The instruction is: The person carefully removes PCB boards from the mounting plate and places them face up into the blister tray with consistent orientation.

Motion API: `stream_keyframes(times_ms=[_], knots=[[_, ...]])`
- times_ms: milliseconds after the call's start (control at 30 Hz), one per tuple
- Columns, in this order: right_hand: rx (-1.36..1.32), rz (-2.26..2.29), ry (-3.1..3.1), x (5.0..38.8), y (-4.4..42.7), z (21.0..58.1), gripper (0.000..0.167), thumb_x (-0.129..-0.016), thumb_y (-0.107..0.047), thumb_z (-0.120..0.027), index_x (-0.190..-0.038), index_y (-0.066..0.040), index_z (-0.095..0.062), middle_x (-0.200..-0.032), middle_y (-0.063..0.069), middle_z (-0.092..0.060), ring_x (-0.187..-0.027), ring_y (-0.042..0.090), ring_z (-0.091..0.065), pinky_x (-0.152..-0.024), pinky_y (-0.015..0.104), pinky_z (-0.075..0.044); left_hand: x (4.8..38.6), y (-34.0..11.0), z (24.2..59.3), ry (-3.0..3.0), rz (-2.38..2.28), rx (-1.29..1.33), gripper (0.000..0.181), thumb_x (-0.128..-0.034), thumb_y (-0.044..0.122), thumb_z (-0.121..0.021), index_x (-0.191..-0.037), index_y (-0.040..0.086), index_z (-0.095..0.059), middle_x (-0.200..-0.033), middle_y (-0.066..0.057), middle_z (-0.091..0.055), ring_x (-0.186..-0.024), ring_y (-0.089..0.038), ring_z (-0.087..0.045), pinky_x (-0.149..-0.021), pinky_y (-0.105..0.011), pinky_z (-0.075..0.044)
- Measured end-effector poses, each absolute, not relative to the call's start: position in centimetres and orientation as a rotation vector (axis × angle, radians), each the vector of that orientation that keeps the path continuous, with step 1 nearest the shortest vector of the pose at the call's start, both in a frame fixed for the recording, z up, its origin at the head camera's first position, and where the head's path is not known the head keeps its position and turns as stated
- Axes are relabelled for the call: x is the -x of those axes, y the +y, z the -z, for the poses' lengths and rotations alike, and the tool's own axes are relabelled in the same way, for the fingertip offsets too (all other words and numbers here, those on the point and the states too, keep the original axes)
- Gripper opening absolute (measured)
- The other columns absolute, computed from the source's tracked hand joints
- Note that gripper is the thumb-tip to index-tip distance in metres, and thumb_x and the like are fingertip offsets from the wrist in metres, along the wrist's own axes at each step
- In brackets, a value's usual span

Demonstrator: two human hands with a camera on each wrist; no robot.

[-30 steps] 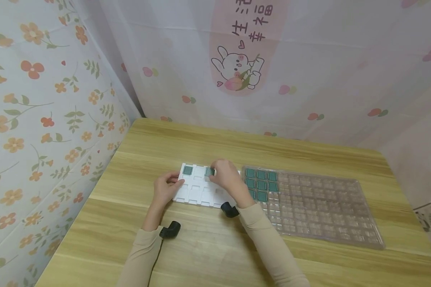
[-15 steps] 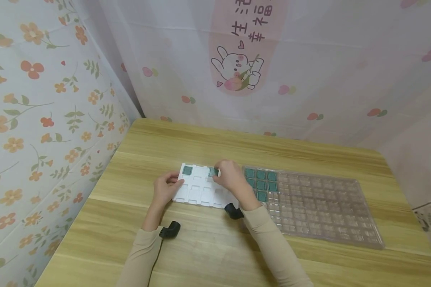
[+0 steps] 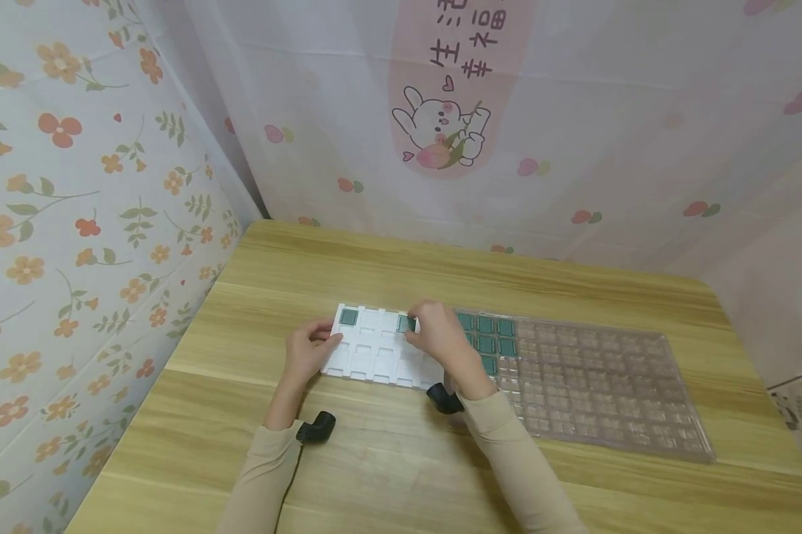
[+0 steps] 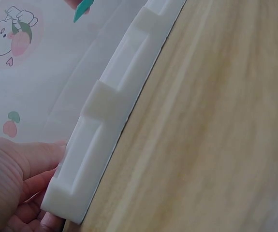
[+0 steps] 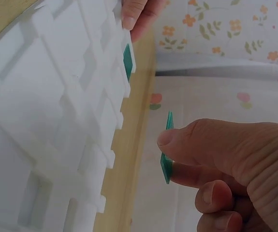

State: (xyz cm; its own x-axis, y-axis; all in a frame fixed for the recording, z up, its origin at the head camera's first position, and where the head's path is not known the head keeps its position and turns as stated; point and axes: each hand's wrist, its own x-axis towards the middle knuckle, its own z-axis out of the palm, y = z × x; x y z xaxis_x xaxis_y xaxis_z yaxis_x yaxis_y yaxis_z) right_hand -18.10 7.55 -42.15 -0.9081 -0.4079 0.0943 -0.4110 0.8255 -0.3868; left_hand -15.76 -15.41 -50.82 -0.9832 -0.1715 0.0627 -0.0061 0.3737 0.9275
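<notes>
My left hand (image 3: 305,352) grips the left end of a white tray (image 3: 364,363) with shallow recesses, the thumb on its edge in the left wrist view. One small green circuit board (image 3: 349,317) lies in the tray's far left recess. Between the thumb and fingers of my right hand (image 3: 441,335) a second green circuit board (image 5: 167,166) is pinched. The right wrist view has this board edge-on, apart from the tray's surface. In the head view the right hand hides the tray's far right part.
To the right lies a large clear plastic tray (image 3: 594,386) with many pockets. Several green circuit boards (image 3: 486,345) fill its left pockets, partly hidden by my right hand. Both stand on a wooden table (image 3: 374,460). Black wrist cameras (image 3: 317,428) hang below each hand. Curtains rise behind.
My right hand has shifted to the right above the white tray, carrying the pinched circuit board along its far side. The left hand and the white tray have stayed in place.
</notes>
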Motion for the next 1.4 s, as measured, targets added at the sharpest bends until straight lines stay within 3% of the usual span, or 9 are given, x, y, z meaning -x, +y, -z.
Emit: stream_keyframes(times_ms=[367,567,767,1000,1200,1400], knots=[[-0.627,-0.654,-3.01,17.7,8.8,42.1,0.024,-0.077,-0.007,-0.073,-0.098,0.003,-0.07,-0.1,0.017,-0.068,-0.077,0.021,-0.062,-0.066,0.031,-0.051,15.9,-15.4,50.8,-2.487,1.672,-0.18,0.028,-0.08,0.002,-0.071,-0.107,-0.005,-0.066,-0.091,-0.018,-0.066,-0.081,-0.026,-0.061,-0.064,-0.013,-0.046],[-0.613,-0.645,-2.995,17.4,9.8,42.2,0.025,-0.077,-0.006,-0.074,-0.098,0.005,-0.07,-0.099,0.018,-0.068,-0.083,0.025,-0.064,-0.069,0.034,-0.052,15.9,-15.5,50.9,-2.481,1.677,-0.165,0.027,-0.0801,0.002,-0.071,-0.106,-0.005,-0.066,-0.091,-0.018,-0.066,-0.081,-0.026,-0.061,-0.064,-0.014,-0.047],[-0.618,-0.607,-2.98,17.3,10.9,42.3,0.025,-0.076,-0.006,-0.074,-0.098,0.006,-0.07,-0.097,0.019,-0.068,-0.066,0.019,-0.056,-0.061,0.031,-0.05,15.9,-15.5,50.9,-2.474,1.681,-0.156,0.028,-0.0798,0.002,-0.071,-0.106,-0.006,-0.066,-0.091,-0.019,-0.066,-0.082,-0.027,-0.061,-0.065,-0.013,-0.047],[-0.61,-0.64,-2.955,16.9,12.1,42.4,0.024,-0.074,-0.003,-0.074,-0.095,0.007,-0.069,-0.097,0.018,-0.067,-0.067,0.019,-0.058,-0.063,0.031,-0.052,15.9,-15.5,50.9,-2.47,1.669,-0.15,0.027,-0.0794,0.001,-0.071,-0.105,-0.006,-0.066,-0.09,-0.019,-0.066,-0.081,-0.027,-0.061,-0.065,-0.013,-0.047],[-0.642,-0.65,-2.909,16.7,13.2,42.7,0.023,-0.073,-0.001,-0.075,-0.093,0.007,-0.068,-0.09,0.017,-0.068,-0.051,0.01,-0.042,-0.05,0.022,-0.044,15.9,-15.5,50.9,-2.47,1.661,-0.146,0.027,-0.079,0.002,-0.072,-0.105,-0.006,-0.067,-0.09,-0.019,-0.066,-0.08,-0.027,-0.062,-0.065,-0.014,-0.047],[-0.608,-0.629,-2.955,16.4,14.1,42.8,0.031,-0.074,-0.005,-0.076,-0.102,0.006,-0.068,-0.073,0.014,-0.062,-0.04,0.006,-0.025,-0.04,0.018,-0.031,15.9,-15.5,51.0,-2.481,1.657,-0.159,0.027,-0.0793,0.002,-0.072,-0.104,-0.005,-0.067,-0.09,-0.018,-0.066,-0.081,-0.026,-0.061,-0.065,-0.014,-0.047]])
